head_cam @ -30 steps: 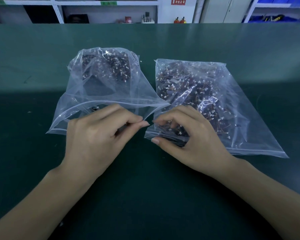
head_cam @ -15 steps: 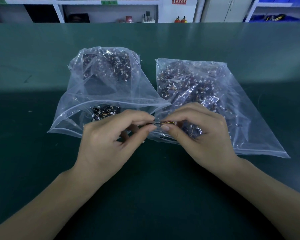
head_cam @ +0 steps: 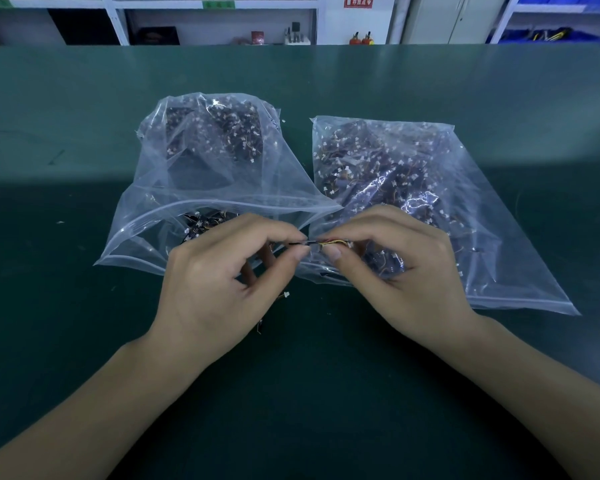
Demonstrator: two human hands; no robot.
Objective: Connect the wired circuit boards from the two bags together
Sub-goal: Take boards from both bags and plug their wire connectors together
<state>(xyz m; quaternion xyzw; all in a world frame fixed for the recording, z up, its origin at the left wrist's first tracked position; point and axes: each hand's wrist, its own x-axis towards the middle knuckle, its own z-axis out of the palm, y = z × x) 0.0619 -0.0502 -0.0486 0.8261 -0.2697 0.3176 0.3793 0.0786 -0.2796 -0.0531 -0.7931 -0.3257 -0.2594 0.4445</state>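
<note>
Both hands pinching wired boards between fingertips, before two bags.

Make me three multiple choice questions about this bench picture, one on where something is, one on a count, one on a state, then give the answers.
1. Where do the two hands meet?
A. Over the near edges of the bags, between them
B. Beyond the bags, by the shelves
C. Off the table's left end

2. How many clear plastic bags lie on the table?
A. One
B. Two
C. Four

3. What is the left bag's mouth doing?
A. Gaping open toward the person
B. Knotted shut
C. Taped flat

Answers: 1 A, the left hand and the right hand pinch a small wired piece between their fingertips just in front of the bags. 2 B, a left bag and a right bag lie side by side on the green table. 3 A, its near rim stands lifted, with parts visible inside.
</note>
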